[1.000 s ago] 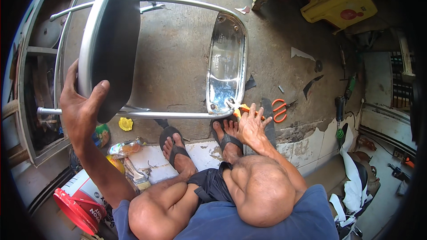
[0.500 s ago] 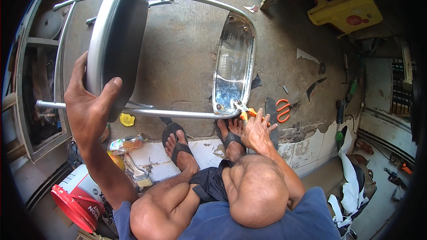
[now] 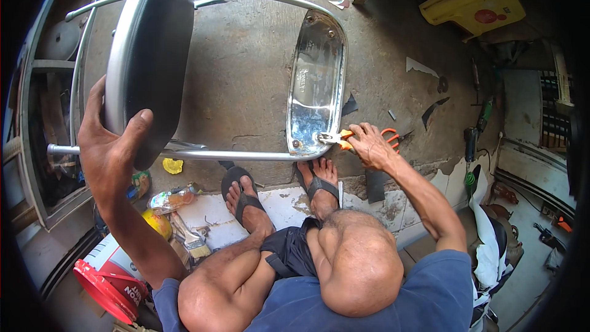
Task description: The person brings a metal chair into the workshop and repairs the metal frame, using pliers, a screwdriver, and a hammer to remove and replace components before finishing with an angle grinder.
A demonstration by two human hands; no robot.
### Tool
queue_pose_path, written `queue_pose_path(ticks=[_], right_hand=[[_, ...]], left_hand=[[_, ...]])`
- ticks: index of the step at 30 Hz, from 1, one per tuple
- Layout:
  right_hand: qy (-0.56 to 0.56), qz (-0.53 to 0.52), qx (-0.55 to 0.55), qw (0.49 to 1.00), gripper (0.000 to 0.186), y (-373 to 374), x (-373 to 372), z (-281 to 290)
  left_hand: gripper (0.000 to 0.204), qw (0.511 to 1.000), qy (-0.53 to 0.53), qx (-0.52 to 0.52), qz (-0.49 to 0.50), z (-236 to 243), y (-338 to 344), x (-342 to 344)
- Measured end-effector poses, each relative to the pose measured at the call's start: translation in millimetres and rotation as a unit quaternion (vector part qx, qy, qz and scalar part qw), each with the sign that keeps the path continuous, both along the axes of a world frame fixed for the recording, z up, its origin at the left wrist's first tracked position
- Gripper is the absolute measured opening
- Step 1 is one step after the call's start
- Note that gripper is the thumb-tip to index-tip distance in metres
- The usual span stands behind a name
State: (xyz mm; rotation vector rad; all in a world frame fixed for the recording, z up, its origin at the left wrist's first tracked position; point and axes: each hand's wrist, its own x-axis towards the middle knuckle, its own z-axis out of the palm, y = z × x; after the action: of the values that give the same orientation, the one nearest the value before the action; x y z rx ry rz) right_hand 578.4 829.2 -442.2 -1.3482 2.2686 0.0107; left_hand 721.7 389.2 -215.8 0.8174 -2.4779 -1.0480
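Observation:
A metal-framed chair lies on its side in front of me. My left hand grips the edge of its black padded seat, thumb on the dark face and fingers behind the silver rim. At the far end of the tubular frame, a shiny metal back panel spans the two tubes. My right hand is closed round the orange handles of a pair of pliers. The pliers' jaws rest at the panel's near corner, beside a screw or rivet. Whether they bite on anything cannot be made out.
Orange-handled scissors lie just beyond my right hand. Dark scraps are scattered on the floor. A bottle, a paintbrush and a red-and-white bucket stand or lie at left. A green drill-like tool is at right.
My right hand has swung up and outward, its elbow now wider, and the pliers lie more level against the panel corner. The chair appears shifted slightly left with my left hand still on it.

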Motion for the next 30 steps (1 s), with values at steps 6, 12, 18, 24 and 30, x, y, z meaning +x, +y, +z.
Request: queue_pose_path(ticks=[6,12,18,24,30], right_hand=[[0.027,0.108,-0.089,0.99,0.04,12.3,-27.1,-12.6],[0.003,0.045,-0.059,0.997,0.02,16.0,-13.7,-5.8],[-0.12,-0.118,-0.061,0.984,0.016,15.3,20.9,-6.9],[-0.15,-0.285,-0.192,0.927,0.039,0.0,75.8,2.1],[-0.066,-0.33,0.017,0.941,0.045,-37.6,104.2,20.4]], left_hand=[[0.072,1.0,-0.004,-0.016,-0.004,2.1,0.4,-0.9],[0.071,1.0,-0.008,-0.001,0.004,-3.6,4.1,-2.3],[0.069,1.0,0.004,-0.004,0.021,-0.3,5.4,0.7],[0.068,1.0,-0.008,-0.006,-0.001,-4.4,5.1,-3.0],[0.067,1.0,-0.005,-0.029,-0.004,-9.1,4.0,2.8]])
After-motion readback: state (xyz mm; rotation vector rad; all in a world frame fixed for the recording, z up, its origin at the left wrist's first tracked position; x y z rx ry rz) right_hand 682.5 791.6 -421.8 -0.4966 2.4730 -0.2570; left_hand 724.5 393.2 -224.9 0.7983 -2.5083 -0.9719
